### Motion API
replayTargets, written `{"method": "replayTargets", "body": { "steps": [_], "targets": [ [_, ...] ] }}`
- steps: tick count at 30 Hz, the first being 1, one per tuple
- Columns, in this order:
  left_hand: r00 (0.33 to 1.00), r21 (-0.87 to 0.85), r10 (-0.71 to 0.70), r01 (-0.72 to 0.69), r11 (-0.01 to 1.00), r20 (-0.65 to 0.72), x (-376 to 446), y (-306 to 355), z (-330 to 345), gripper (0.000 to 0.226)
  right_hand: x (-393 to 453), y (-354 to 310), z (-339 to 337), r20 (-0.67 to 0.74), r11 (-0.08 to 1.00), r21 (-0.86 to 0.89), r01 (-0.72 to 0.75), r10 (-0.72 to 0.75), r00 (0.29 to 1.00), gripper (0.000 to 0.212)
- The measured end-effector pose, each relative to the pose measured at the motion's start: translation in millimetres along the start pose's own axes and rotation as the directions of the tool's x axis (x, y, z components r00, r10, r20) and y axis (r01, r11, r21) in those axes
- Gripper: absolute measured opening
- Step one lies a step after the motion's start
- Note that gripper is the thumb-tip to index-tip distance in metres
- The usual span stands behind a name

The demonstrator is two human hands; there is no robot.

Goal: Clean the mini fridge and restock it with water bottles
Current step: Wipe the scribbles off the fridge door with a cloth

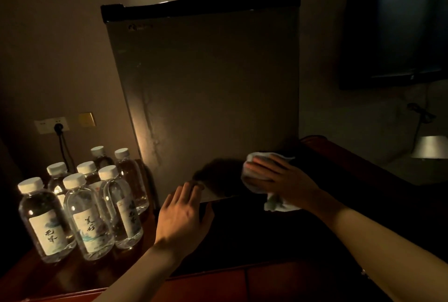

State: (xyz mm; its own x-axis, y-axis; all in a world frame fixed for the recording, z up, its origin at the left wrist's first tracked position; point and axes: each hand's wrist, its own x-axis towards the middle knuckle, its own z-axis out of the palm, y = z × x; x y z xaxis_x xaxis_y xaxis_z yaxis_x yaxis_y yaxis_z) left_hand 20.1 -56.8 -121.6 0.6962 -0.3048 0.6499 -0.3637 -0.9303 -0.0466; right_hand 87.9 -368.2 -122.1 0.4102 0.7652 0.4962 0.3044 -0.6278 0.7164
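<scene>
Fingers of the left hand (184, 214) lie nearly straight and close together, tips touching the lower edge of the mini fridge (206, 93) door, holding nothing. Left of that hand, seven capped water bottles (84, 207) stand clustered at the left end of the dark wooden cabinet top (55, 280), beside the fridge, whose door is closed. Further right, the right hand (278, 175) presses a white cloth (257, 173) flat against the door's lower right corner, fingers spread; in this dim light the thumb seems tucked under the cloth.
</scene>
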Motion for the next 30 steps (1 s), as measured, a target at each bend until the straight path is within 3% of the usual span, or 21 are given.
{"method": "replayTargets", "body": {
  "steps": [3,6,9,11,16,18,20,22,25,30],
  "targets": [
    [1.000,-0.015,0.016,-0.017,1.000,-0.009,3,7,1,0.052,-21,31,-7,0.006,0.990,0.010,-0.139,0.139,0.990,0.083],
    [0.999,-0.030,0.036,-0.037,0.999,-0.031,5,19,1,0.047,-16,63,-22,-0.077,0.961,0.060,-0.270,0.274,0.959,0.060],
    [0.997,-0.041,0.063,-0.065,0.997,-0.051,7,27,1,0.045,21,95,-33,-0.235,0.865,0.273,-0.421,0.485,0.842,0.058],
    [0.997,-0.031,0.065,-0.066,0.997,-0.050,9,27,-1,0.047,47,115,-44,-0.241,0.789,0.422,-0.446,0.572,0.784,0.060],
    [0.998,0.009,0.037,-0.036,0.999,-0.043,7,17,-6,0.050,58,101,-37,-0.261,0.698,0.405,-0.590,0.707,0.657,0.063],
    [0.999,0.014,0.026,-0.025,1.000,-0.035,5,14,-6,0.051,38,67,-23,-0.202,0.756,0.264,-0.599,0.650,0.732,0.068],
    [1.000,0.010,0.020,-0.020,1.000,-0.010,2,13,-5,0.052,12,36,-8,-0.137,0.867,0.184,-0.463,0.489,0.861,0.070],
    [1.000,0.004,0.017,-0.017,1.000,-0.011,1,15,-5,0.052,-3,9,4,-0.099,0.934,0.191,-0.303,0.326,0.940,0.077],
    [1.000,-0.006,0.012,-0.012,1.000,-0.018,5,15,-8,0.052,-5,-3,13,-0.048,0.968,0.104,-0.228,0.234,0.971,0.091],
    [1.000,-0.020,-0.029,0.029,0.999,-0.011,0,3,-6,0.053,22,9,-4,-0.113,0.986,0.009,-0.169,0.169,0.979,0.053]
  ]
}}
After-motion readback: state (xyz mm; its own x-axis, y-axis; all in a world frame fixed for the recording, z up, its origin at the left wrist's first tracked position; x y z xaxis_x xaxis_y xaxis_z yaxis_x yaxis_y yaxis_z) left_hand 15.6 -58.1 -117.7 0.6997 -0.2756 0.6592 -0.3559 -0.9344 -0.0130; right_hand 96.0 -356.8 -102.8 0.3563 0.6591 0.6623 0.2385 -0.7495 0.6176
